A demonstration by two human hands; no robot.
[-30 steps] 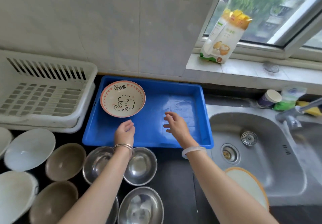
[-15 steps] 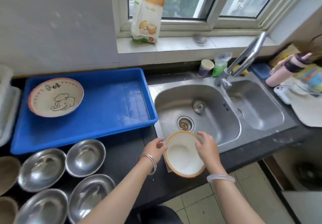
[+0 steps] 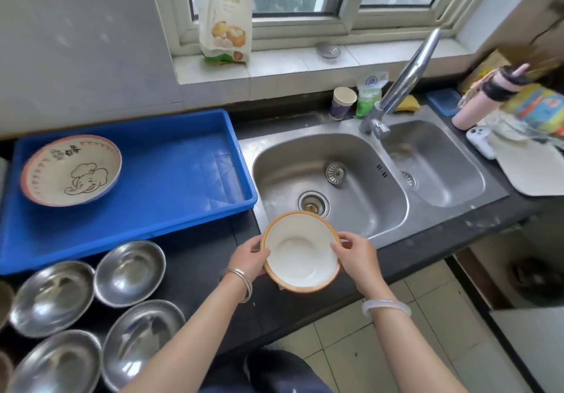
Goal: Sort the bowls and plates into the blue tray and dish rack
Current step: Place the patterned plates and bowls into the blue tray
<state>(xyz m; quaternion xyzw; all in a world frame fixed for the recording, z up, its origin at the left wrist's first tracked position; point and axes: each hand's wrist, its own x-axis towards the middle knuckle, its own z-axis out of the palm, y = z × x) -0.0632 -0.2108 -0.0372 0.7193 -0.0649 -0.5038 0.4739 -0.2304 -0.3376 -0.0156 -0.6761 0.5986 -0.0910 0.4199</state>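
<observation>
A white plate with an orange rim (image 3: 300, 250) is held above the counter's front edge, by the sink corner. My left hand (image 3: 248, 259) grips its left rim and my right hand (image 3: 354, 255) grips its right rim. The blue tray (image 3: 189, 206) lies to the left on the dark counter; an elephant-print bowl (image 3: 71, 170) rests in its left end. Several steel bowls (image 3: 129, 269) stand on the counter in front of the tray. The dish rack is out of view.
A double steel sink (image 3: 360, 197) with a tall faucet (image 3: 403, 78) sits right of the tray. A paper cup (image 3: 343, 103), a green pouch and sponges line the sink's back. A flour bag (image 3: 225, 14) stands on the window sill. A pink bottle (image 3: 485, 96) and cloths crowd the far right.
The view swung right from the tray to the sink. Both hands left the tray, took the orange-rimmed plate by its rims at the sink's edge and have raised it slightly.
</observation>
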